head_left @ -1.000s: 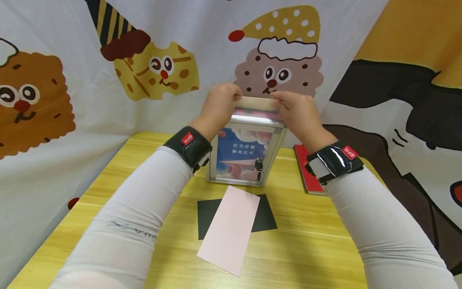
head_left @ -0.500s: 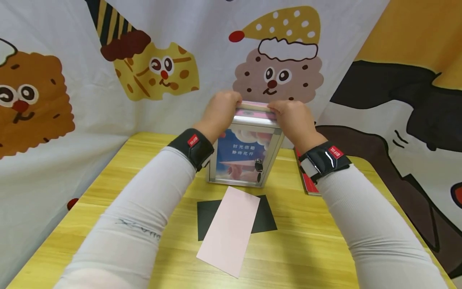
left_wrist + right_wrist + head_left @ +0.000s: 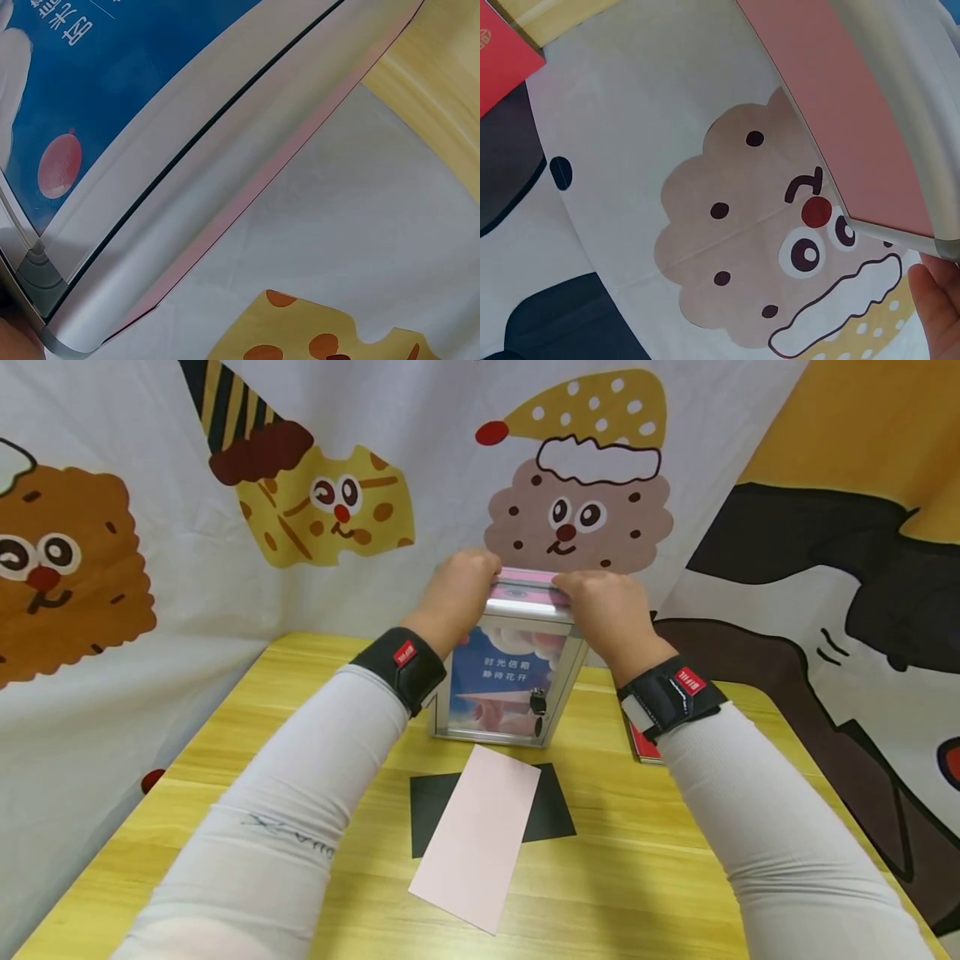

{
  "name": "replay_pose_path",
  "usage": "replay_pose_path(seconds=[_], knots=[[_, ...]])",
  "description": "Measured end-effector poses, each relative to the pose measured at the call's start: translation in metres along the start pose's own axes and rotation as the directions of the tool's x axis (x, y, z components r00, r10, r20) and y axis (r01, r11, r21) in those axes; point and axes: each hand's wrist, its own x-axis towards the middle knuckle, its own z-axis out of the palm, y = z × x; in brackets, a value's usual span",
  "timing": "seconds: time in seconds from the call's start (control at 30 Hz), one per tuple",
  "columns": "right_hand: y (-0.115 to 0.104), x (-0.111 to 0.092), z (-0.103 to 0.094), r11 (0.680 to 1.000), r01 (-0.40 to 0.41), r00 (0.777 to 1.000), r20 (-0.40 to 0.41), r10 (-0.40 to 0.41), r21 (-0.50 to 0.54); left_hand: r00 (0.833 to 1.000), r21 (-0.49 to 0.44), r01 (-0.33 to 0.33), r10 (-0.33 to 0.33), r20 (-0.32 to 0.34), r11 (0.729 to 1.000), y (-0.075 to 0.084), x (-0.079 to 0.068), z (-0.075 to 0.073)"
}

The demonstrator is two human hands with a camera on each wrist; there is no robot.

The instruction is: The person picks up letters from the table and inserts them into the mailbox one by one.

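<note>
A silver-framed letter box (image 3: 502,681) stands upright at the back of the table, its front glazed over a blue picture with white lettering. My left hand (image 3: 461,592) is at the top left corner of its pink-topped lid, fingers bent. At the top right corner, the fingertips of my right hand (image 3: 609,614) touch the lid. Both hands' fingertips are partly hidden, and I cannot tell whether they grip anything. Between them runs a narrow grey slot (image 3: 525,583). In the right wrist view, the thumb and fingers (image 3: 934,304) lie just under the box corner.
In front of the box, a pink rectangular card (image 3: 480,835) lies across a black one (image 3: 552,806). A red booklet (image 3: 647,747) lies to the right, partly behind my wrist. A metal lock (image 3: 537,702) sits on the box front. A cartoon-printed cloth (image 3: 435,410) hangs behind.
A beige flat paper piece held between both hands went down into the top of the box and is out of sight. Both hands lowered to the lid, the right shifting slightly left.
</note>
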Motion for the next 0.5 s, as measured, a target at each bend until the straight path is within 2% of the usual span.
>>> replay_pose_path(seconds=[0.33, 0.5], knots=[[0.002, -0.004, 0.001, 0.997, -0.024, 0.998, -0.052, 0.028, 0.074, 0.998, -0.110, 0.055, -0.059, -0.033, 0.992, 0.003, -0.005, 0.000], [0.003, -0.015, 0.001, 0.993, -0.023, 0.994, -0.100, 0.035, 0.115, 0.995, -0.120, 0.059, -0.069, -0.078, 0.991, 0.002, -0.015, -0.003]])
